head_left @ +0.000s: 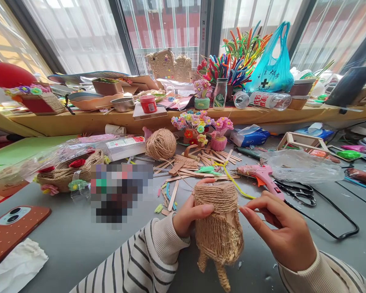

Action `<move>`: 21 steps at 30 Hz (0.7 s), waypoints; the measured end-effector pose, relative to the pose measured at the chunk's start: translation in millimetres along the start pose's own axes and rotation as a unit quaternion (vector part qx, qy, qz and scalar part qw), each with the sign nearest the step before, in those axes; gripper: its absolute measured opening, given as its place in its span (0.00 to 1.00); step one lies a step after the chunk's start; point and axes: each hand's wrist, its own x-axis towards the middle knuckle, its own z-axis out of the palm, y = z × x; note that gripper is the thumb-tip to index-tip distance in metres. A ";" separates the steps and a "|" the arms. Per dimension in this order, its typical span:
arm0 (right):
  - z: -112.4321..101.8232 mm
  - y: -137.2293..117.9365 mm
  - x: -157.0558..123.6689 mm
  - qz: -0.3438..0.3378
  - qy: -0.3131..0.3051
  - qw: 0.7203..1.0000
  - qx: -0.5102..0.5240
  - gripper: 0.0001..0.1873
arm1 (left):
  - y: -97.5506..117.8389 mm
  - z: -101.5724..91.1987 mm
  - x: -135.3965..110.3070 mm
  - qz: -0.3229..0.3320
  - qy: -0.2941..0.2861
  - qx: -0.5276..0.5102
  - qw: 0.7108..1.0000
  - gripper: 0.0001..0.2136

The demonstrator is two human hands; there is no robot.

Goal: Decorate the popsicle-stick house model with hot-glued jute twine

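A twine-wrapped craft piece [218, 228] with short twine-covered legs at its bottom is tilted in front of me. My left hand [192, 211] is closed round its left side, thumb across the front. A bare, unwrapped patch shows on its upper right. At its right edge, my right hand [277, 228] has thumb and forefinger pinched together; whatever is between the tips is too small to make out. A ball of jute twine [160, 144] lies behind, a thin strand running from it toward my left hand.
Wooden craft sticks [183, 165] lie scattered beyond the piece. To the right are a pink glue gun [264, 175], black scissors [299, 193] and a black cable [332, 234]. A phone [21, 228] and crumpled tissue [21, 264] lie at left. A crowded ledge [94, 122] runs behind.
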 end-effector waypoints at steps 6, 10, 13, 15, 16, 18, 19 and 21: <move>-0.7 -2.4 -2.3 0.018 0.020 0.999 0.032 0.04 | -0.4 -1.2 0.4 0.004 -0.010 -0.013 1.000 0.35; -4.9 -11.0 -3.9 -0.017 0.061 0.993 0.101 0.04 | -3.0 -9.3 -2.0 -0.063 -0.071 -0.047 0.994 0.25; -8.8 -18.1 -3.2 -0.058 0.047 0.987 0.145 0.09 | -2.9 -15.5 -2.2 -0.110 -0.110 -0.069 0.985 0.21; -10.5 -21.9 -1.9 -0.079 0.024 0.984 0.159 0.12 | -0.9 -17.6 -1.6 -0.110 -0.106 -0.079 0.985 0.20; -10.9 -23.5 -1.2 -0.090 0.015 0.982 0.163 0.13 | 0.5 -18.2 -1.3 -0.107 -0.103 -0.081 0.986 0.19; -11.2 -26.1 0.7 -0.105 0.004 0.980 0.171 0.13 | 3.3 -18.8 -1.3 -0.104 -0.098 -0.080 0.986 0.19; -11.2 -27.1 1.7 -0.110 0.002 0.978 0.176 0.13 | 4.6 -19.0 -1.8 -0.108 -0.096 -0.078 0.986 0.20; -11.2 -28.9 3.6 -0.115 0.001 0.977 0.182 0.13 | 6.2 -18.7 -3.7 -0.125 -0.091 -0.071 0.985 0.23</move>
